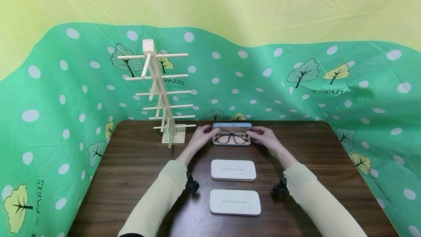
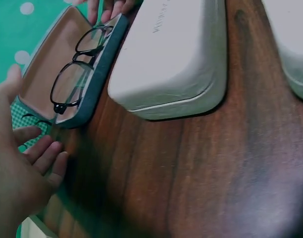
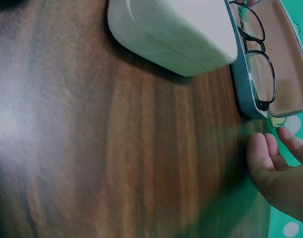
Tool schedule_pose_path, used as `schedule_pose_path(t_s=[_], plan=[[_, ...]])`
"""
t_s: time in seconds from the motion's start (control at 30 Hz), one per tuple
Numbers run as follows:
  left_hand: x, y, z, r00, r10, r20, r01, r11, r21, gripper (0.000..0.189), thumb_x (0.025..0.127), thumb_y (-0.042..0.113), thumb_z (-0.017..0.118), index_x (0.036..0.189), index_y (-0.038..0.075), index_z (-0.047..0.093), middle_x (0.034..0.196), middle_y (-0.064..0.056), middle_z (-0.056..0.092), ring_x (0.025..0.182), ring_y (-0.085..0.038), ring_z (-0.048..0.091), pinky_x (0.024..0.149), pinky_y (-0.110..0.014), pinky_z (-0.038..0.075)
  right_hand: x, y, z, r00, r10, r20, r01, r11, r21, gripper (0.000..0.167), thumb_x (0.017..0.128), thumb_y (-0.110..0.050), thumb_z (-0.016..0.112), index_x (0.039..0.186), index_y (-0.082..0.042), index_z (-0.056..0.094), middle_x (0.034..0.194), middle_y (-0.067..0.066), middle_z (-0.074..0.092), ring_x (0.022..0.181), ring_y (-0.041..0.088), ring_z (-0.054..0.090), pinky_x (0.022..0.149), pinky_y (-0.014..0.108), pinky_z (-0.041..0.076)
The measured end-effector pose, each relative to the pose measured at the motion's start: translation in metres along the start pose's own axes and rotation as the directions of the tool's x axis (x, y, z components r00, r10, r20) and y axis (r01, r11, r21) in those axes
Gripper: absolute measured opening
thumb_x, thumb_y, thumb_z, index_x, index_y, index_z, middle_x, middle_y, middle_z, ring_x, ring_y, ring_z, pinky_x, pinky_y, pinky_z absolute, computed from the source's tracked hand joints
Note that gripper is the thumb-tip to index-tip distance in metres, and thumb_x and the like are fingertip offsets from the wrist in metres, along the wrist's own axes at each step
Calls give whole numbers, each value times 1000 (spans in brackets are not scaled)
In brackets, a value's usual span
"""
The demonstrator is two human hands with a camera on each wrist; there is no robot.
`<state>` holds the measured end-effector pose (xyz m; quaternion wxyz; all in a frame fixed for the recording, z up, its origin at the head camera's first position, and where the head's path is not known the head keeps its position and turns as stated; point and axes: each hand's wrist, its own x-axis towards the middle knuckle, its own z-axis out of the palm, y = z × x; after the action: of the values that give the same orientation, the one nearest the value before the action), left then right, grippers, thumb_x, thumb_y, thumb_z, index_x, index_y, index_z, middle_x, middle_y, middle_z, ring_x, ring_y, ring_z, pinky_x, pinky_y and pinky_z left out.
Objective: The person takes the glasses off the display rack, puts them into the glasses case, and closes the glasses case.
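Observation:
Black-framed eyeglasses (image 1: 231,137) sit in an opened glasses case (image 2: 85,116) at the back of the table, its pinkish lining showing and its lid raised at the rear. My left hand (image 1: 203,136) is at the case's left end, thumb extended toward the lid and fingers loosely bent. At the opposite end is my right hand (image 1: 264,137), its fingertips close beside the case. Neither hand has anything gripped between its fingers. In the right wrist view the eyeglasses (image 3: 260,74) lean up out of the case's base, lenses facing the front.
Two closed white glasses cases, a middle one (image 1: 233,170) and a nearer one (image 1: 235,202), lie in a column in front of the opened case. A wooden rack with pegs (image 1: 161,87) stands at the back left. A patterned green and yellow cloth (image 1: 263,61) hangs behind the table (image 1: 131,178).

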<state>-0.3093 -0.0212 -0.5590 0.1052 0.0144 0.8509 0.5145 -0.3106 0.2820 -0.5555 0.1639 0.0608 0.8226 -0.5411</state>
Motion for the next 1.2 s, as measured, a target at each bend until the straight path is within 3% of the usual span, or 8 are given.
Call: schedule_pose_path(t_s=[0.13, 0.3, 0.4, 0.6, 1.2], plan=[[1, 7, -5, 997, -46, 64, 44, 999, 32, 88, 95, 71, 51, 153, 4, 47, 158, -18, 48, 149, -35, 42, 123, -50, 35, 1, -7, -5, 998, 29, 47, -28, 999, -17, 98, 96, -65, 59, 159, 4, 29, 161, 27, 37, 146, 42, 43, 116, 50, 45], [3, 16, -7, 989, -95, 116, 92, 995, 33, 91, 91, 81, 45, 146, 9, 58, 151, -13, 58, 146, -33, 48, 122, -49, 37, 1, -16, -7, 993, 68, 99, -60, 995, -75, 108, 96, -76, 44, 161, 6, 17, 164, 29, 29, 150, 44, 36, 120, 53, 40], [4, 21, -8, 981, -146, 125, 144, 989, 26, 95, 88, 86, 45, 145, 12, 60, 152, -12, 56, 146, -34, 48, 121, -50, 38, 2, -21, -7, 987, 90, 133, -76, 991, -110, 108, 97, -77, 39, 162, 6, 15, 166, 29, 25, 152, 45, 33, 121, 54, 38], [9, 25, -6, 967, -232, 102, 230, 973, 32, 106, 85, 88, 46, 150, 4, 51, 159, -17, 48, 147, -37, 45, 121, -51, 38, 5, -27, -5, 980, 128, 151, -107, 984, -139, 106, 97, -79, 33, 162, 4, 20, 165, 29, 26, 150, 44, 34, 121, 54, 39], [12, 22, 0, 977, -208, 38, 206, 977, 56, 92, 87, 82, 52, 141, 8, 63, 153, -14, 55, 141, -33, 53, 117, -45, 44, 13, -29, 1, 976, 172, 130, -147, 972, -184, 104, 94, -80, 41, 162, -2, 25, 166, 25, 27, 150, 42, 34, 122, 54, 37]])
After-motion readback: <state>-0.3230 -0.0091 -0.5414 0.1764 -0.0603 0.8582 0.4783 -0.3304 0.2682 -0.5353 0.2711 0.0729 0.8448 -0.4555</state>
